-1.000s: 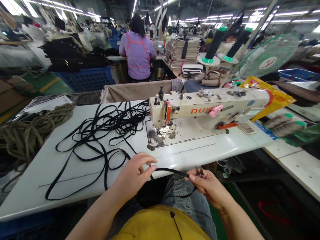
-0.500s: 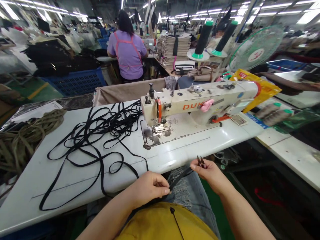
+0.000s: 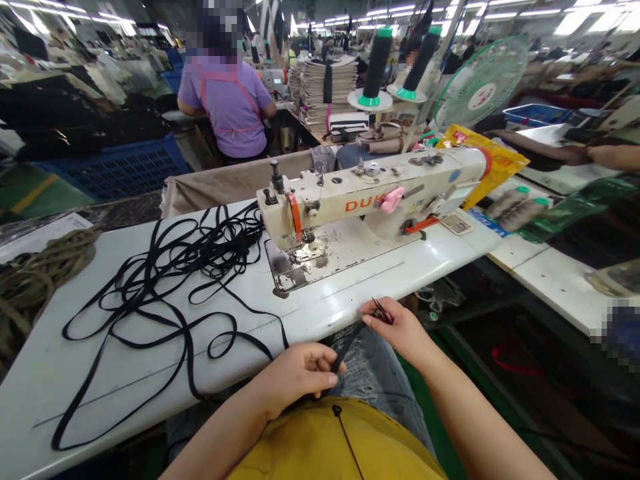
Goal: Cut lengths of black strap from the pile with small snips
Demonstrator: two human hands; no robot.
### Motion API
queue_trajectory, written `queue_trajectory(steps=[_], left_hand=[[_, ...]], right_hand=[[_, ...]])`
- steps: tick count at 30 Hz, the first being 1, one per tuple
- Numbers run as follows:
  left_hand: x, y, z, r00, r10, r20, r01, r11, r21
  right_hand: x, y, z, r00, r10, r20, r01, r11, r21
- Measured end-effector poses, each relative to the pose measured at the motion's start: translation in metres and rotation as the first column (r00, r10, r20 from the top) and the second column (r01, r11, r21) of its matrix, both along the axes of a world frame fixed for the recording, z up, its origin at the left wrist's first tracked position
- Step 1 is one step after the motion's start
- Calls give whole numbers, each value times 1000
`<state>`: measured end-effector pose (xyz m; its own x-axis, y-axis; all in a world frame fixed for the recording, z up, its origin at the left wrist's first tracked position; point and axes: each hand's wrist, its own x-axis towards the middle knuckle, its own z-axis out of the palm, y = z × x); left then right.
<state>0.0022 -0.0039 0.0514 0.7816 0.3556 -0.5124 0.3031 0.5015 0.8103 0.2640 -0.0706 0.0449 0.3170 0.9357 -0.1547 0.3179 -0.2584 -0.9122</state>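
Two hands work one black strap over the lap, just off the surface's near edge. The left hand is curled shut, pinching the strap's lower end; the right hand pinches the upper end and also grips small snips. Keeping that short stretch taut and the blades clear of fingertips would likely give a clean cut. Beyond, tangled strap loops crowd the surface beside the sewing machine; rope lies far left.

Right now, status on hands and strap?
Left hand pinching black strap. Right hand holds snips, strap end. Nothing between them.
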Motion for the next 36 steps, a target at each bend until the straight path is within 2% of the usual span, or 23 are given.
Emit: queue_trajectory(steps=[4, 8, 11, 15, 20, 36], left_hand=[[1, 0, -5, 998, 64, 16, -64, 998, -12], [2, 0, -10, 996, 80, 45, -80, 997, 4], [5, 1, -11, 995, 87, 58, -87, 996, -1], [7, 0, -12, 991, 121, 52, -121, 993, -2], [7, -1, -13, 990, 126, 60, -127, 992, 8], [8, -2, -13, 988, 135, 71, -134, 991, -22]], right_hand=[[-6, -11, 7, 970, 20, 242, -50, 991, 121], [-16, -26, 19, 933, 102, 346, -184, 960, 213], [-24, -37, 30, 887, 193, 419, -279, 948, 155], [-33, -49, 39, 768, 285, 573, -351, 936, 5], [-39, -52, 41, 663, 306, 684, -380, 924, -45], [-44, -49, 40, 596, 293, 748, -380, 923, -59]])
